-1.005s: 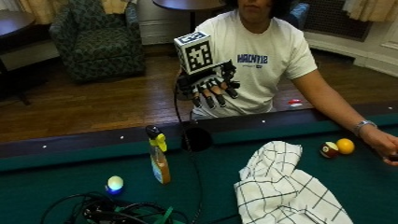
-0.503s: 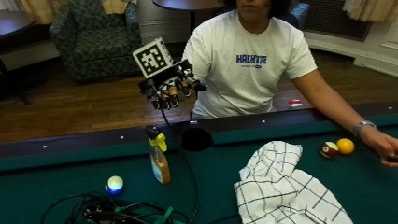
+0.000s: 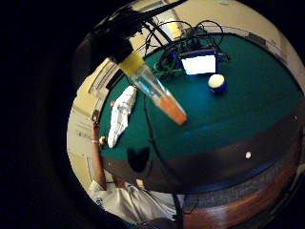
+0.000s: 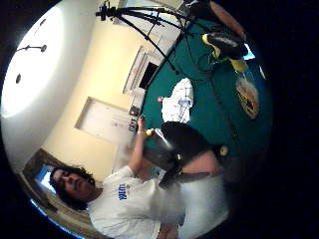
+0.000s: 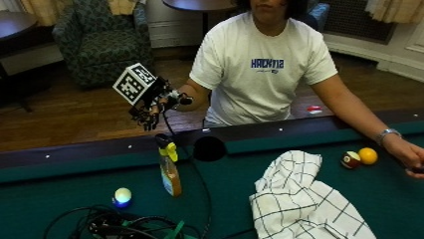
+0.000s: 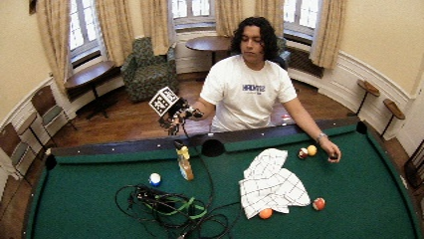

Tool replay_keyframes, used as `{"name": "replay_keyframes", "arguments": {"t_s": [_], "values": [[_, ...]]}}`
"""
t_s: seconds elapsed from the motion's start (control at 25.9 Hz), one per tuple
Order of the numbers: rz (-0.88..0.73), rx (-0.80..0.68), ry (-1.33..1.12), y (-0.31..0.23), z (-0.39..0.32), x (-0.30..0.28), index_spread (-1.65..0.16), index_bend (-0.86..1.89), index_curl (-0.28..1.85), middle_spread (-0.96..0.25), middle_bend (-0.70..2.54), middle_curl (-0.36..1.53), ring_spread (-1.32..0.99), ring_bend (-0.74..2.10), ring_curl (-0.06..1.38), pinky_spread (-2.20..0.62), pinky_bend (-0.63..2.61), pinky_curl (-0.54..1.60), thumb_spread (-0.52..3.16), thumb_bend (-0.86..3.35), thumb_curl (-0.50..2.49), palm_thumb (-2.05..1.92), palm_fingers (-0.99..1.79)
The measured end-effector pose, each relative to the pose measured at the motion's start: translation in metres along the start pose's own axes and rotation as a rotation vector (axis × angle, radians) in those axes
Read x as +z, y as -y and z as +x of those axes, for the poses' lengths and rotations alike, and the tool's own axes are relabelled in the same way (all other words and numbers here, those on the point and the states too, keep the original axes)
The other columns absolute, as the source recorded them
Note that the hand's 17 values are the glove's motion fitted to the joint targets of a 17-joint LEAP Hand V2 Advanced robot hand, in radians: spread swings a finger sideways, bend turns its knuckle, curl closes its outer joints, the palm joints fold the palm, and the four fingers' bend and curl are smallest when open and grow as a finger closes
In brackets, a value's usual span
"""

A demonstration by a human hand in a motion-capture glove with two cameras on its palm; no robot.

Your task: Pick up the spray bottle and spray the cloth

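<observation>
Outside view, left of centre: gloved hand [image 5: 154, 105] hangs above the clear plastic spray bottle [image 5: 169, 172], fingers loose, empty; checked cloth [image 5: 301, 201] crumpled lower right.

The spray bottle [image 5: 169, 172] is clear glossy plastic with a yellow collar. The cloth [image 5: 303, 204] is soft, matt, checked fabric. The table [image 5: 59, 199] wears matt green felt with dark wood rails.
</observation>
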State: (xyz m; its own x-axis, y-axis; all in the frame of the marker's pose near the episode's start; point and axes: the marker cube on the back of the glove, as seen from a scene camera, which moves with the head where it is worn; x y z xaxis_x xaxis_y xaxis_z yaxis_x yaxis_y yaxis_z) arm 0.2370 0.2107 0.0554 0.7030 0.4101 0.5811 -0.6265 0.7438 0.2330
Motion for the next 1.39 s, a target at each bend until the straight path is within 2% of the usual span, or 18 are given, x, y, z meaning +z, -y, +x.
{"name": "replay_keyframes", "arguments": {"t_s": [0.46, 0.85, 1.12, 1.39], "values": [[-0.062, 0.053, 0.277, -0.01, 0.042, -0.003, -0.42, 0.12, 0.24, -0.06, 0.18, 0.29, -0.04, 0.4, 0.29, 0.23, 0.38, 0.33, 1.01, -0.02, 0.32, 0.57, 0.44], [-0.293, 0.004, 0.528, -0.002, 0.066, -0.012, -0.42, 0.14, 0.24, -0.06, 0.19, 0.3, -0.05, 0.41, 0.3, 0.23, 0.37, 0.34, 1.0, -0.02, 0.32, 0.62, 0.44], [-0.409, -0.021, 0.579, 0.007, 0.076, -0.014, -0.42, 0.16, 0.26, -0.07, 0.19, 0.31, -0.06, 0.39, 0.3, 0.22, 0.34, 0.33, 1.0, -0.01, 0.33, 0.67, 0.48], [-0.385, -0.012, 0.594, 0.004, 0.094, -0.021, -0.41, 0.09, 0.24, -0.09, 0.2, 0.32, -0.09, 0.45, 0.31, 0.19, 0.38, 0.35, 0.99, 0.0, 0.35, 0.76, 0.63]]}}
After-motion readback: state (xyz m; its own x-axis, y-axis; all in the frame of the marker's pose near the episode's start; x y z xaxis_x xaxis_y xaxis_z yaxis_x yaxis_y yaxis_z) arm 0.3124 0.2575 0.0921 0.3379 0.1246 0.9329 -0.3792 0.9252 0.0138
